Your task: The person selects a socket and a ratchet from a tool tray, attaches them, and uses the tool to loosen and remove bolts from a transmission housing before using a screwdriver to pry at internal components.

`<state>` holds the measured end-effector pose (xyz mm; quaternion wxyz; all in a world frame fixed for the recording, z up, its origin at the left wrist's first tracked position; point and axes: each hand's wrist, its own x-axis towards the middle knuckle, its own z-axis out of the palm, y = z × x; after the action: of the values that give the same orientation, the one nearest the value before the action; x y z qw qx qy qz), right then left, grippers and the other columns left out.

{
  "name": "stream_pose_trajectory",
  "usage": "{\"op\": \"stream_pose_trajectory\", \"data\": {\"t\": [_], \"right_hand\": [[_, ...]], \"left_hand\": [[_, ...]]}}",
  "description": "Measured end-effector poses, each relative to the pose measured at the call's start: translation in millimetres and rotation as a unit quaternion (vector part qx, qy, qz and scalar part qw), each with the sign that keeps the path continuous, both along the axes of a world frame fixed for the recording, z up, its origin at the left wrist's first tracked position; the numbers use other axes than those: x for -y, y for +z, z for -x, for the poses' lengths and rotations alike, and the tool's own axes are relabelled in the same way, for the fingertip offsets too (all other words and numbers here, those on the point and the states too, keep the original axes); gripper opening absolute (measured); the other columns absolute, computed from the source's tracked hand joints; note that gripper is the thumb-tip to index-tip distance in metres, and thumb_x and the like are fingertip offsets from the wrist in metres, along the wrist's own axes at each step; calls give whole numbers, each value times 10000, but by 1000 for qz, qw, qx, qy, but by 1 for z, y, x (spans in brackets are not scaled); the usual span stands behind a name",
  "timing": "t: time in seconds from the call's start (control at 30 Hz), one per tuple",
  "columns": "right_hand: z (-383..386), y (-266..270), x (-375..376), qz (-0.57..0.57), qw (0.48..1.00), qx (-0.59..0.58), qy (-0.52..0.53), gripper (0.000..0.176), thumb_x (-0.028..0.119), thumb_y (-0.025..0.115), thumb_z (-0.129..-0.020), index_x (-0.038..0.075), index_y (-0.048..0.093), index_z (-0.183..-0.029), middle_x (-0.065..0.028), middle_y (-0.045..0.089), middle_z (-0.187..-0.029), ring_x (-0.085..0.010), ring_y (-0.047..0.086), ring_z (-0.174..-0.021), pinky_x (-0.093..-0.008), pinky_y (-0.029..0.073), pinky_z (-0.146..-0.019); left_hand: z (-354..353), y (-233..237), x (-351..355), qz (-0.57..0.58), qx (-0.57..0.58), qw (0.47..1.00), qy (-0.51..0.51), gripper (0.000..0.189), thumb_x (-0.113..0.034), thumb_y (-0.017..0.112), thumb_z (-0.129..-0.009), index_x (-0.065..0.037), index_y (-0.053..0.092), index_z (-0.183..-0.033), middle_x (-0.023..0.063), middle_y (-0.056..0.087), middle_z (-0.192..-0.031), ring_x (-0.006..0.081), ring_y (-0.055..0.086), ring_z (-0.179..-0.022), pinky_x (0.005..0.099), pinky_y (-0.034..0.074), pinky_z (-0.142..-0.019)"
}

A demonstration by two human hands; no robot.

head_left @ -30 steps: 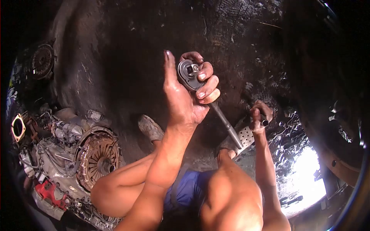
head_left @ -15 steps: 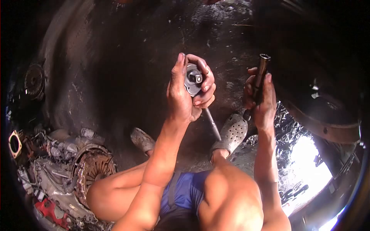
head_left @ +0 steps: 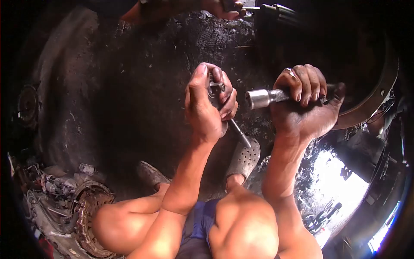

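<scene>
My left hand (head_left: 200, 105) is closed around the head of a ratchet wrench (head_left: 216, 89). The square drive faces up between the fingers, and its thin metal handle (head_left: 239, 131) slants down past a shoe. Farther right, my right hand (head_left: 304, 101) has its fingers wrapped over an extension bar with a socket (head_left: 258, 99) on its end. That socket lies sideways and points left toward the ratchet, with a gap between them. The bar's far end is partly hidden behind the fingers and thumb.
A clutch pressure plate (head_left: 89, 216) and a metal housing (head_left: 47, 220) lie at lower left. Perforated clogs (head_left: 246, 157) are on my feet. At the top, another person's hand (head_left: 224, 9) holds something thin. A curved metal rim (head_left: 366, 105) stands at right.
My right hand has turned the socket and extension from upright to sideways, pointing left. The ratchet head has tilted in my left hand. Another person's arm has come into view at the top.
</scene>
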<state>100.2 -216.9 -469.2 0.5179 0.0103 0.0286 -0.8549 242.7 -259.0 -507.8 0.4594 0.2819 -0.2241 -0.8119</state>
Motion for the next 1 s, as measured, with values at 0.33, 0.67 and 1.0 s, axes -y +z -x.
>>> {"op": "stream_pose_trajectory", "data": {"t": [0.33,0.67,1.0], "right_hand": [[-11,2,4,-8,999,25,-23,476,524,506,-885,160,389,-602,17,320,-536,-119,286,-457,-286,278,-498],[-40,20,7,75,948,-304,-56,469,538,611,-872,167,459,-628,64,324,-520,-74,264,-437,-255,274,-476],[-28,5,10,160,938,-307,-21,342,373,480,-949,160,417,-687,21,297,-522,-112,233,-427,-291,232,-436]], "left_hand": [[-7,9,-13,54,48,997,35,571,-623,272,-1015,-89,459,-939,34,433,-700,87,332,-426,221,281,-410],[-9,11,-12,33,10,999,24,504,-543,300,-1035,-73,472,-975,44,490,-731,96,348,-382,242,283,-370],[-6,23,-15,7,77,997,-26,576,-540,268,-1041,-22,497,-1149,16,479,-671,76,331,-367,235,258,-353]]}}
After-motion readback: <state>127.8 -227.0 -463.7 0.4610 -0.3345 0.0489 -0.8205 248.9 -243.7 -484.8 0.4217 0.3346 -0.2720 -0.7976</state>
